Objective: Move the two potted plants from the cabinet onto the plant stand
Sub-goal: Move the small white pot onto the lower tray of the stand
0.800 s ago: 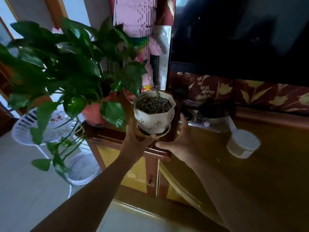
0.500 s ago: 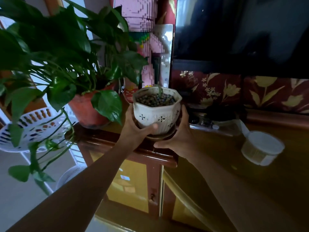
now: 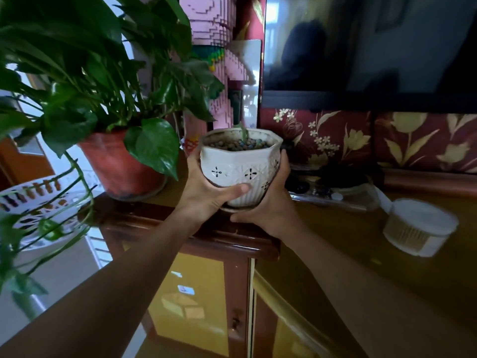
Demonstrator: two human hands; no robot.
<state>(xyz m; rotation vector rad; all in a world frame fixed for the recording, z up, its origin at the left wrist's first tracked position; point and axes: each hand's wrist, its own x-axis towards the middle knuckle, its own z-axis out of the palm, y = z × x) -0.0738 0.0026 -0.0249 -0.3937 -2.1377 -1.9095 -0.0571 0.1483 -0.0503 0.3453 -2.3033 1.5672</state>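
The cabinet (image 3: 180, 228) runs across the room under a dark screen (image 3: 374, 47), and both plants are on its top surface at the left end. The big one, a leafy plant in a red pot (image 3: 116, 166), stands at the corner with its vines spilling over the edge toward a white latticed stand (image 3: 38, 200) that shows lower down on the left; I take that to be the plant stand, though leaves hide much of it.

Just to the right of the red pot sits the small white pot (image 3: 240, 166), upright on its saucer (image 3: 238, 208), filled with pebbles and one thin sprout. It lies squarely between the two hands, equally near each, with its axis straight up. Whether the saucer has left the surface I cannot tell.

The left hand (image 3: 206, 187) wraps the pot's left wall, thumb laid across the front. The right hand (image 3: 273, 202) cups the right wall lower down, its thumb reaching under the saucer's rim. Both sets of fingers are closed on the pot, the far ones hidden behind it. Both forearms reach forward and slightly up, nearly straight.

From here the carry looks to go left and down, past the trailing vines, so the pot should stay level to keep pebbles and saucer in place.
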